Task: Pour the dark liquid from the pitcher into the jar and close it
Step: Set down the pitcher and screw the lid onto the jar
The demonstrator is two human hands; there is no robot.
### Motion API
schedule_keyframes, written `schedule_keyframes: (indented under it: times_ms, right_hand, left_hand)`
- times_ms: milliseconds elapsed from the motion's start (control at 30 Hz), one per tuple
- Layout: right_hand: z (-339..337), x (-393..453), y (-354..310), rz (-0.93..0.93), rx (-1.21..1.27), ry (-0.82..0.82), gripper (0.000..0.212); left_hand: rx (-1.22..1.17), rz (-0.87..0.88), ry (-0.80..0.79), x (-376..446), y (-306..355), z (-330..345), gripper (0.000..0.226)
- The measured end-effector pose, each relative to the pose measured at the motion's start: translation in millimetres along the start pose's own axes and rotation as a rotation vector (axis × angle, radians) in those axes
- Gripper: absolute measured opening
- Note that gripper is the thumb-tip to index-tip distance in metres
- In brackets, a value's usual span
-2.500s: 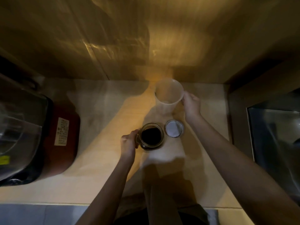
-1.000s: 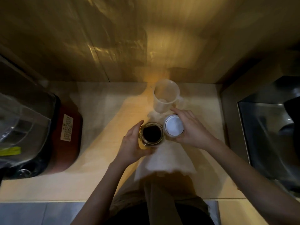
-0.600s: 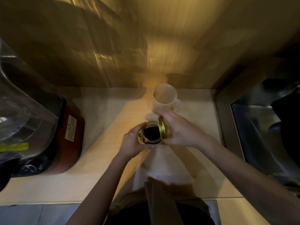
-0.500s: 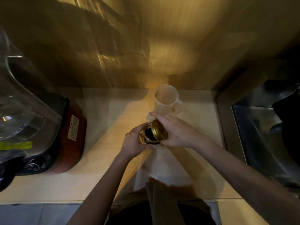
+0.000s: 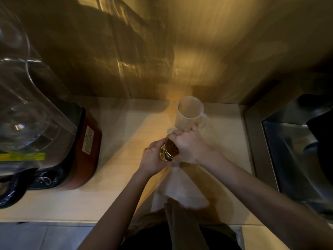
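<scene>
A small glass jar (image 5: 163,156) stands on the pale wooden counter, mostly hidden by my hands. My left hand (image 5: 153,158) wraps its left side. A gold metal lid (image 5: 171,149) sits over the jar's mouth, and my right hand (image 5: 189,147) grips it from above and the right. The dark liquid inside is covered by the lid. Just behind my right hand stands the translucent white plastic pitcher (image 5: 189,112), upright, handle to the right, with nothing dark visible in it.
A blender with a clear jug (image 5: 23,112) and a red base (image 5: 86,152) fills the left of the counter (image 5: 115,177). A steel sink (image 5: 292,156) lies to the right. A white cloth (image 5: 176,188) lies under my right forearm. A wood-panel wall rises behind.
My right hand left the pitcher, picked the lid up off the counter, turned it over and set it on the jar. My left hand tightened around the jar.
</scene>
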State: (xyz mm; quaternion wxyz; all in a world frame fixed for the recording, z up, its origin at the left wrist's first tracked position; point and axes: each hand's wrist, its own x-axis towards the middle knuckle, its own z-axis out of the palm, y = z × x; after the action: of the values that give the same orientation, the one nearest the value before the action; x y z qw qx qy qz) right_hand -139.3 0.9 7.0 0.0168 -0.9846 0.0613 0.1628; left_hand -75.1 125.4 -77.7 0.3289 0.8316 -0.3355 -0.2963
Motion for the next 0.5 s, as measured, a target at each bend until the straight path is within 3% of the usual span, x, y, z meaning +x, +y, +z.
schedule_keyframes:
  times_ms: [333,500]
  right_hand:
    - [0.2,0.6,-10.9,0.235,0.064,0.138,0.066]
    - [-2.8,-8.0,-6.7,0.287,0.124,0.089,0.062]
  left_hand:
    - [0.059,-0.003,0.027,3.0,-1.9,1.7,0.090]
    - [0.066,-0.009,0.037,2.3,-0.8,0.5,0.088]
